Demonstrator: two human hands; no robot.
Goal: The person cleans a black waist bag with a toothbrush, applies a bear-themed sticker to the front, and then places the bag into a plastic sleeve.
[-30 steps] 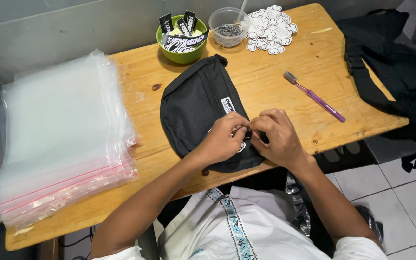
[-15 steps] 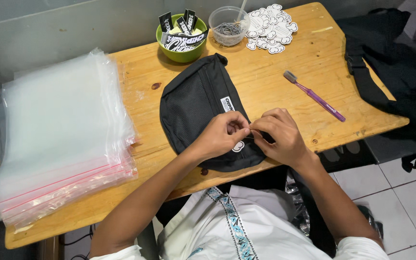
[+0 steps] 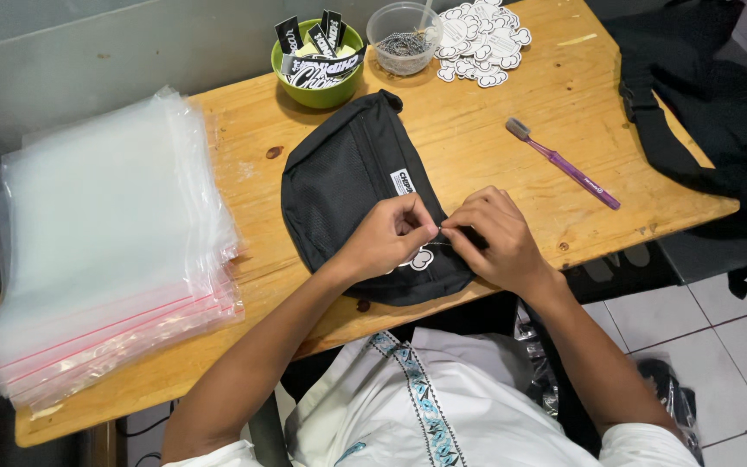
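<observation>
I see my left hand [image 3: 386, 238] and right hand [image 3: 490, 238] meeting over the near right end of the black waist bag [image 3: 347, 186], fingertips pressed together, pinching something too small to make out. A white cloud-shaped tag [image 3: 421, 259] peeks out just under my left fingers, at 6 o'clock from them. The bag lies flat at the middle of the wooden table [image 3: 494, 138], its long axis running from 1 o'clock down to 7 o'clock. A purple toothbrush [image 3: 564, 164] lies at 2 o'clock from my hands.
</observation>
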